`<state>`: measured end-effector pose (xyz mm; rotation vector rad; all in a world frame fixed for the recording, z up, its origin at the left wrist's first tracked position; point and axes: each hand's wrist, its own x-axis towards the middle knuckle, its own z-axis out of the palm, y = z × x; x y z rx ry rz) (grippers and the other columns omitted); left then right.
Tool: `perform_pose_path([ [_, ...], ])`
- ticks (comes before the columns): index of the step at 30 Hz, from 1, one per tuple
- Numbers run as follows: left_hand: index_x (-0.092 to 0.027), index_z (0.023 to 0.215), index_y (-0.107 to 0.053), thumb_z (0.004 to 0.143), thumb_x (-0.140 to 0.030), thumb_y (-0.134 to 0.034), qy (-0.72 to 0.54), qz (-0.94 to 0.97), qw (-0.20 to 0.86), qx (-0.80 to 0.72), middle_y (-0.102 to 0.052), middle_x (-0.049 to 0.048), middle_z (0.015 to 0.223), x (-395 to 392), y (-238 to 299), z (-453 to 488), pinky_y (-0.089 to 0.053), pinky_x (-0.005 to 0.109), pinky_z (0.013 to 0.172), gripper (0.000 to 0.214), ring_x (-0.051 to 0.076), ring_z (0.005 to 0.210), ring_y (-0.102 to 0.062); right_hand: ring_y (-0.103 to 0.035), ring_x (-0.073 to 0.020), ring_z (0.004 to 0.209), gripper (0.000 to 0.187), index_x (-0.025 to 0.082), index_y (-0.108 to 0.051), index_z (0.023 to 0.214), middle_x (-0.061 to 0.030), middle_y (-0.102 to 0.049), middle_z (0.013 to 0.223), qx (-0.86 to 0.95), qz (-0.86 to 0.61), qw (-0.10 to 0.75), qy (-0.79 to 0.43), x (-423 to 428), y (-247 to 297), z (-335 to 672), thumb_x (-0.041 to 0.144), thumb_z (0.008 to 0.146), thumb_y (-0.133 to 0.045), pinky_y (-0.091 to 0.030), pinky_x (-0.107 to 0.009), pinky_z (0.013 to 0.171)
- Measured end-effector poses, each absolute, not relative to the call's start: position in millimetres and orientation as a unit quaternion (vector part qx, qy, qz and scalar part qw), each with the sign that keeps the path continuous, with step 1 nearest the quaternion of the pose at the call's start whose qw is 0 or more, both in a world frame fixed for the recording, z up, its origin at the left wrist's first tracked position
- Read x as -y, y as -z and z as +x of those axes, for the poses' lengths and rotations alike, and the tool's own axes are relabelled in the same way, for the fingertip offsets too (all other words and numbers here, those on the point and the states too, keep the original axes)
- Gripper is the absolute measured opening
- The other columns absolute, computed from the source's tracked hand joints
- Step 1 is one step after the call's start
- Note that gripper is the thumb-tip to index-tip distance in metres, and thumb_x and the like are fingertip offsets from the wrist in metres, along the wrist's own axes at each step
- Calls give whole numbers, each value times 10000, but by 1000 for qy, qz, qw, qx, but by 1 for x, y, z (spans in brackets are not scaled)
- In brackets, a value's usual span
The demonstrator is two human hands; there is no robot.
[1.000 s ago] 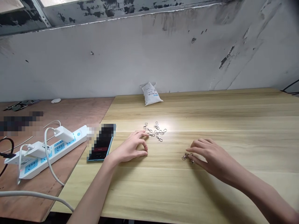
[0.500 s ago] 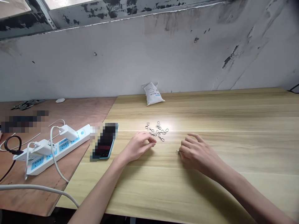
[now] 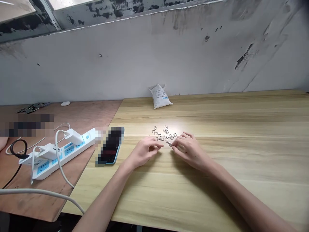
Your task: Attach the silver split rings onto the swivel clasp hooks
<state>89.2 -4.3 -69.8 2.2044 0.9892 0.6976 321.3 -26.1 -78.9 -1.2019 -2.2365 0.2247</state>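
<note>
Over the near part of the desk (image 3: 149, 199), the left forearm (image 3: 108, 196) and the right forearm (image 3: 231, 187) are slanting inward, probably so that both hands are sharing one small working patch. Off to the left, the phone (image 3: 111, 156) is lying flat, partly pixelated, seemingly set aside where it is not crowding the fingers. The left hand (image 3: 146, 151) is hovering low with thumb and forefinger curving close together; whether it is gripping anything, I am not able to tell. The right hand (image 3: 189, 149) is bending its thumb and forefinger down onto the near end of the closest metal clasp (image 3: 168, 143), touching or nearly so; a firm pinch is not showing clearly. That arched pose is presumably suiting such tiny hardware. The closest clasp is pointing from upper left toward the right fingertips, its long axis running diagonally. Just beyond the left fingertips, the crosswise clasp (image 3: 160, 139) is stretching roughly left to right, while the rear clasp (image 3: 166, 130) is aiming mostly away from the person. Farther back, the white bag (image 3: 161, 98) is sitting near the wall (image 3: 169, 58), likely out of the hands' way.
</note>
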Motion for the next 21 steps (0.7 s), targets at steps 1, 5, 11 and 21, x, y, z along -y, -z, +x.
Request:
perform_pose_path([
  [1,-224,978,-736,881,-148,-575,-271,832,306,-375,-699,47,911,4,69,90,-522,325,754,202,175,863,-630,-603,-170,787,114,235,-591,808,11,-678,773,836,-453,297,-87,27,80,322,186,896,-537,-399,-448,980],
  [5,-213,909,-737,890,-186,-599,-288,815,321,-386,-746,33,895,6,65,91,-529,328,783,142,174,845,-677,-578,-169,783,118,227,-583,795,11,-666,760,830,-446,315,-112,30,79,318,177,894,-542,-396,-429,959],
  [11,-220,988,-717,903,-271,-607,-299,782,359,-412,-759,33,960,8,64,94,-563,302,743,148,172,851,-709,-559,-168,779,107,223,-573,796,14,-632,734,836,-429,315,-132,34,79,307,176,886,-539,-371,-438,991],
  [21,-215,945,-726,915,-228,-579,-287,787,359,-411,-757,34,946,8,65,94,-552,304,752,150,171,870,-698,-556,-171,803,98,214,-564,824,-9,-629,801,829,-439,327,-116,32,80,309,184,899,-508,-365,-411,974],
])
